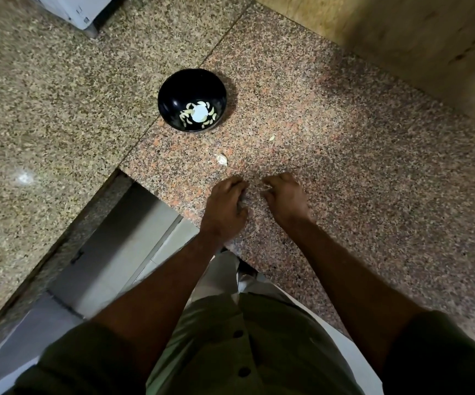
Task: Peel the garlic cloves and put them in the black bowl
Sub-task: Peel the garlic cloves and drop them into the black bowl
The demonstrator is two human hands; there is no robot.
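- Black bowl (192,100) sits upright on the granite counter (344,143), mouth up, with a ring of peeled cloves (186,115) inside it.
- Left hand (226,206) and right hand (286,199), nearer the person than the bowl, are curled; a grip cannot be told.
- Unpeeled clove (222,159) lies between bowl and hands, long axis slanting away from the bowl; judged next for peeling.
- A smaller scrap (272,137) lies right of the bowl.

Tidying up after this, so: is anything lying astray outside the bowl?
Yes. Two pale garlic bits lie loose on the counter, apart from the black bowl: one just beyond the hands, a smaller one farther right.
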